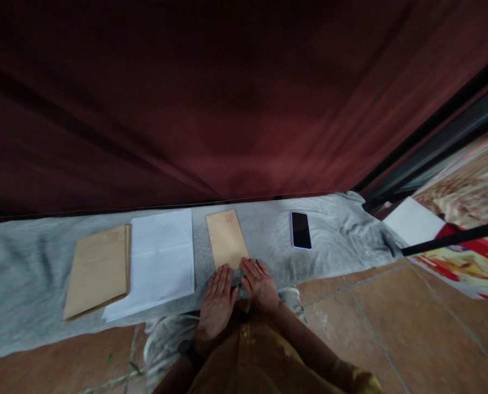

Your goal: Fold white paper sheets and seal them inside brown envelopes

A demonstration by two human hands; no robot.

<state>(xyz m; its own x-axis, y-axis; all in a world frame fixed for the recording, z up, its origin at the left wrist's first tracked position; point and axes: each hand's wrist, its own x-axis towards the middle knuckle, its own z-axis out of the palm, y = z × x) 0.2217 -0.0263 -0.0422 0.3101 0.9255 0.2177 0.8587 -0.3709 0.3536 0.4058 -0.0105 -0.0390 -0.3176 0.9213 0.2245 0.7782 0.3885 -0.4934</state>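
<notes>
A brown envelope [228,236] lies upright before me on the grey cloth, a faint reddish print near its top corner. My left hand [219,293] rests flat at its lower left end, fingers stretched out. At the lower right end my right hand [260,283] lies palm down, fingers extended, a ring on one of them. Both hands touch the envelope's near edge and hold nothing between the fingers. Left of it is a stack of white paper sheets [161,257] with a crease across. Farther left sits a pile of brown envelopes [98,273].
A phone [301,231] with a dark screen lies right of the envelope. Grey cloth [334,257] covers the narrow surface, wrinkled at its right end. Dark red fabric [244,126] hangs behind. At right are a black metal bar [453,239] and a colourful printed box [469,260].
</notes>
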